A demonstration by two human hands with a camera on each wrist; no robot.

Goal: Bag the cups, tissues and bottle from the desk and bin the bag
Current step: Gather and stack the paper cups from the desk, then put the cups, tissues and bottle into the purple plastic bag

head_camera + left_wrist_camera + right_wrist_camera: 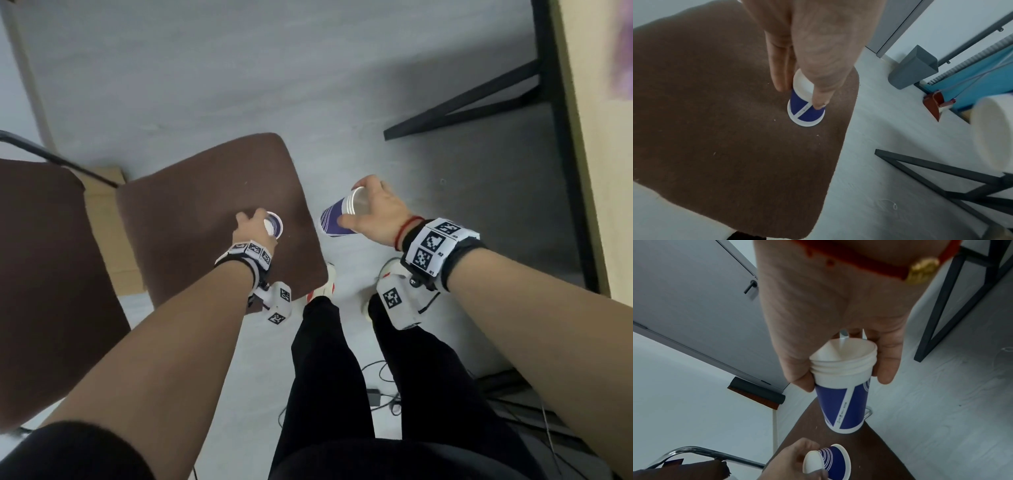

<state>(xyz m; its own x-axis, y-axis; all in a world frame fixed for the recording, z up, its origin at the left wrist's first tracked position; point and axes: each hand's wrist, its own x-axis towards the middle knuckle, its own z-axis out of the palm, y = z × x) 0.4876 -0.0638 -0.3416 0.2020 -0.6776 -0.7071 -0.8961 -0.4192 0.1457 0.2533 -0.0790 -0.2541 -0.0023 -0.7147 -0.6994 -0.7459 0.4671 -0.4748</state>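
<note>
Right hand (840, 331) grip clamped round the rim end of a cup stack (842, 386), several nested rims visible; left hand (807, 53) grip pinched, fingers and thumb, on a single cup (804, 105).

Stack hangs over the floor just off the chair seat's (212, 192) 3 o'clock edge in the head view. Single cup is over the seat, near that same edge; touching the cushion or just above it, cannot tell.

Progress, judged: early. Cups gathered in hand, most already nested. No bag, tissues or bottle in view. A grey bin (914, 68) stands by the wall. Bagging and binning all remain.

Orientation: in the head view the stack's long axis tilts, mouth toward 2 o'clock, base toward 8. Single cup's axis runs roughly vertical, mouth under the palm, base down.
</note>
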